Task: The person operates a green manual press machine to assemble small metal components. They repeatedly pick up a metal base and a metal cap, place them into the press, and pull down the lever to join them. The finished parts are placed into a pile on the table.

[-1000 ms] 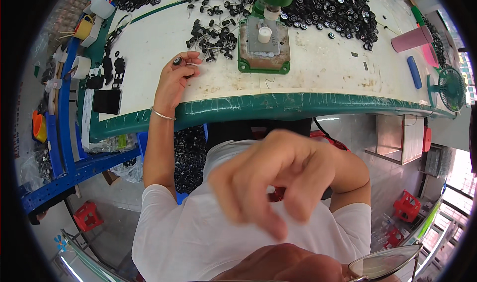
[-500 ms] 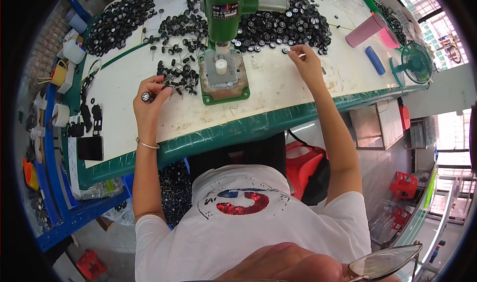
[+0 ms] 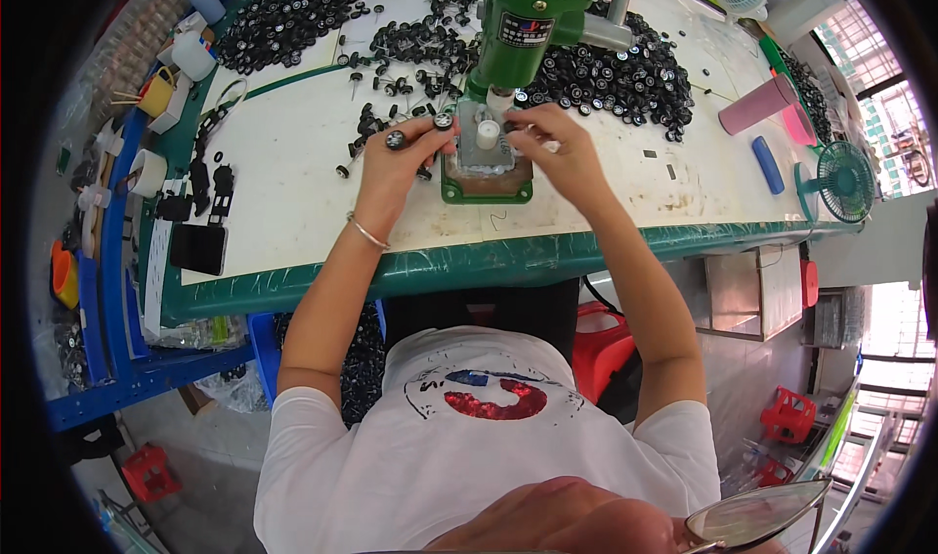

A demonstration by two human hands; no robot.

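Note:
The green bench press [image 3: 520, 41] stands on the table with a white round post [image 3: 488, 135] on its base plate. My left hand [image 3: 393, 168] is at the left side of that plate, closed on small black toy wheels with silver hubs. One wheel [image 3: 395, 140] shows near its knuckles, another wheel [image 3: 443, 121] at the fingertips. On the right of the post my right hand [image 3: 559, 153] pinches a small dark wheel [image 3: 510, 126], partly hidden by the fingers.
Wheels on thin axles [image 3: 420, 48] lie in a heap left of the press. Behind to the right spreads a large pile of loose wheels [image 3: 625, 80]. A pink cylinder [image 3: 757, 105], a blue bar [image 3: 767, 165] and a green fan [image 3: 845, 183] stand at right; a phone [image 3: 198, 249] lies at left.
My right hand has come left from the edge of the wheel pile to the press. My left hand has moved right and up to the press plate. The view has shifted somewhat.

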